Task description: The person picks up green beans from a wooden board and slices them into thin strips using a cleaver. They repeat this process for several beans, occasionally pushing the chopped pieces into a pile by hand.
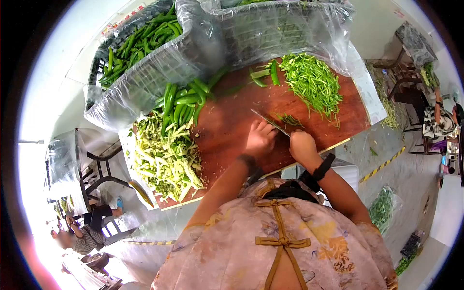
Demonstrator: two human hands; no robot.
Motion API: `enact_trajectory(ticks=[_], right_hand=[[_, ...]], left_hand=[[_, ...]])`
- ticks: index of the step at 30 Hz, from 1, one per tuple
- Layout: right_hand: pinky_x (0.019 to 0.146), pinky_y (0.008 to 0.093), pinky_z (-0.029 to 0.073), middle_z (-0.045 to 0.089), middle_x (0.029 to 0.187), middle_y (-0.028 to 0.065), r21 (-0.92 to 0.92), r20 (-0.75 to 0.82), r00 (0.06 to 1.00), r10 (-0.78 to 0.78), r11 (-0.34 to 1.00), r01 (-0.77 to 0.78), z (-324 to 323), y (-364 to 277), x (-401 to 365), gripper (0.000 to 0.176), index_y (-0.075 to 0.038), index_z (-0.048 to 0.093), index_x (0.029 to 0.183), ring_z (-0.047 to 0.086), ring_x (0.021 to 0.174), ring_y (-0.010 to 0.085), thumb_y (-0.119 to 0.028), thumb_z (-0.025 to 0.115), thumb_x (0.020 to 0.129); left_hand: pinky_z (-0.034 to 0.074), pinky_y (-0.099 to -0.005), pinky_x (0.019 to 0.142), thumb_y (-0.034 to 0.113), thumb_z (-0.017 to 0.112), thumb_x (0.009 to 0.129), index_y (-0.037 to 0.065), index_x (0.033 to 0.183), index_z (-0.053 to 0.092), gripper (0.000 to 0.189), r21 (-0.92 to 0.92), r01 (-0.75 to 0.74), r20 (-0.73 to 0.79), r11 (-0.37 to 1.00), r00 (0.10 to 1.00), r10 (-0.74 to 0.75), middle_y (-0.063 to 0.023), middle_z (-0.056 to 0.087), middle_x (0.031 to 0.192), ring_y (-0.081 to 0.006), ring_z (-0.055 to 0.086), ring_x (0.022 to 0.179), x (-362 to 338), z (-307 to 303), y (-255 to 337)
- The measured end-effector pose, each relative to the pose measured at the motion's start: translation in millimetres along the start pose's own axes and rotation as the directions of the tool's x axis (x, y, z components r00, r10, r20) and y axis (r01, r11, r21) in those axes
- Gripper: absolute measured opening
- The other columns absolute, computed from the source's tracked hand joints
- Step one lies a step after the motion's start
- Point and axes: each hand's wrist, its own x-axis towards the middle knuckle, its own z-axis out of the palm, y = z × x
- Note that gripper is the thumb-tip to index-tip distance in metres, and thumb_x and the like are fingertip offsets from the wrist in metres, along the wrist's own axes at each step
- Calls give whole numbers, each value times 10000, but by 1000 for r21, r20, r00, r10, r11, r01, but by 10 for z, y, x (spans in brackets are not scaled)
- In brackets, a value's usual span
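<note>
My right hand (303,146) is closed round the handle of a knife (269,122), whose blade slants up and left over the reddish-brown board (227,150). Just left of the blade, my left hand (261,138) rests low with curled fingers; whatever lies under them is hidden. Thin green pepper strips (291,120) lie beyond the blade. A large heap of shredded green pepper (311,84) covers the board's far right, with a few pepper pieces (274,73) beside it. Whole green peppers (182,102) are piled at the far left, above pale pepper cores and scraps (166,157).
Plastic-lined crates stand along the board's far edge; the left crate (159,60) holds green peppers (142,41). A person (87,237) sits at lower left, near a dark chair (104,169). On the floor at right lies a bag of greens (382,209) near yellow-black tape (382,164).
</note>
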Motion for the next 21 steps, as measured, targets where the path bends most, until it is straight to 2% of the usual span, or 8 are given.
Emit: enact_trajectory(ticks=[3,4,7,9,13,15,17,21], right_hand=[[578,461,483,590,694,184,4,-39,999,32,999,-32,132,-24,175,71,-33,576,627,590,640,363,-57,542,684],[578,461,483,590,694,184,7,-39,999,32,999,-31,138,-11,237,71,-33,576,627,590,640,363,-57,542,684],[589,462,474,585,674,221,41,-51,998,21,999,-19,115,25,310,131,5,581,632,583,646,395,-84,559,725],[604,466,470,586,685,225,31,-15,999,45,999,-44,65,82,219,175,10,582,618,576,651,400,-105,565,749],[628,472,471,578,723,222,50,88,995,49,997,-53,-47,119,-37,146,12,606,702,578,680,395,-113,572,769],[638,472,473,574,737,218,47,91,994,56,997,-60,-23,143,-93,130,13,606,727,580,693,394,-106,575,769],[642,468,477,575,729,216,61,67,997,49,997,-53,-23,157,-114,130,12,606,713,581,691,394,-106,583,763],[641,463,481,576,718,219,33,97,994,54,998,-57,-54,119,-69,121,18,602,689,581,683,395,-85,582,748]], left_hand=[[374,-406,849,84,599,644,82,854,618,210,-14,15,38,1000,999,-15,-38,554,852,-225,524,872,11,32,-11],[373,-407,846,84,599,645,82,856,617,212,-31,2,-6,1000,1000,-2,-37,555,864,-224,522,880,10,46,-18],[372,-410,840,83,600,645,82,856,616,212,-40,-19,-30,999,999,17,-35,555,874,-222,518,892,7,54,-33],[372,-411,837,83,601,643,82,854,616,211,-33,-18,-18,999,1000,18,-34,554,872,-223,517,897,42,34,-19],[373,-412,834,87,600,638,84,830,618,192,-4,13,12,1000,1000,-13,-34,548,849,-227,514,886,8,21,15],[373,-411,829,89,599,636,85,822,618,187,3,16,44,1000,999,-17,-34,542,837,-229,513,874,13,35,6],[375,-410,817,91,594,633,84,820,622,189,-33,-23,-65,999,998,21,-36,526,817,-229,508,856,38,23,7],[378,-407,808,86,592,628,84,831,626,206,-19,-13,-20,1000,1000,13,-35,518,806,-228,506,847,34,9,7]])
